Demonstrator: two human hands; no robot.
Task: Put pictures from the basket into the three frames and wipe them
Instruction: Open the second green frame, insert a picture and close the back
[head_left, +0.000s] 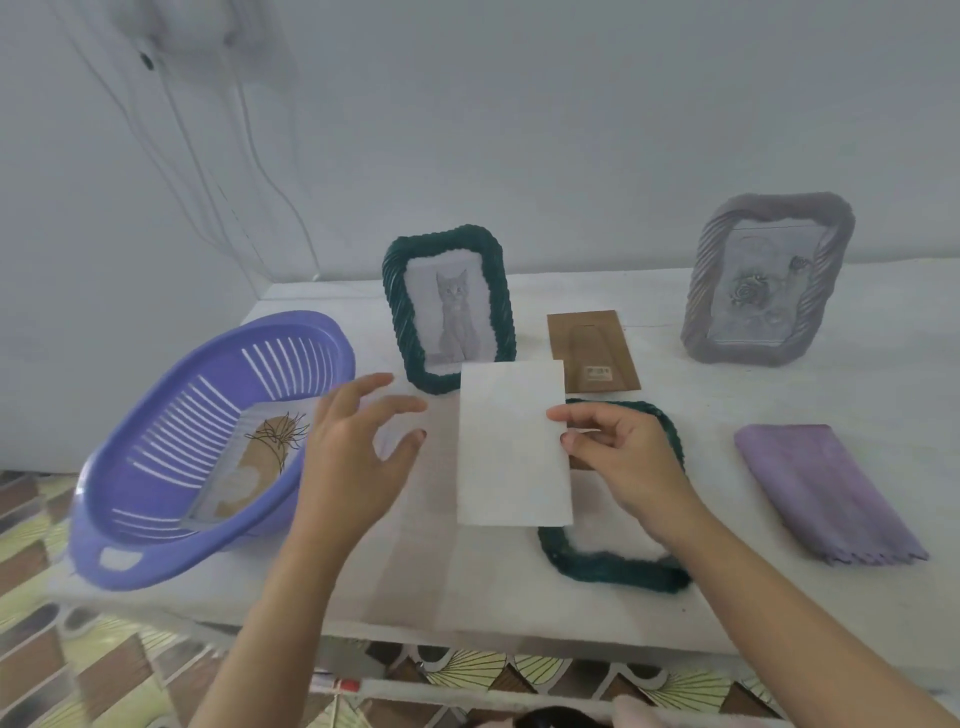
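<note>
My right hand (626, 457) pinches the right edge of a white picture (511, 441), blank side toward me, held above the table. Under that hand a dark green frame (618, 566) lies flat. My left hand (358, 452) hovers open just left of the picture, fingers spread. A purple slotted basket (156, 499) tilts at the left with another picture (265, 457) inside. A green frame with a cat picture (449, 306) stands upright behind. A lilac frame with a rose picture (766, 275) stands at the back right.
A brown frame backing board (592, 351) lies between the two standing frames. A folded purple cloth (826, 491) rests at the right. The white table's (467, 597) front edge is close to me; patterned floor shows below and cables hang on the wall at left.
</note>
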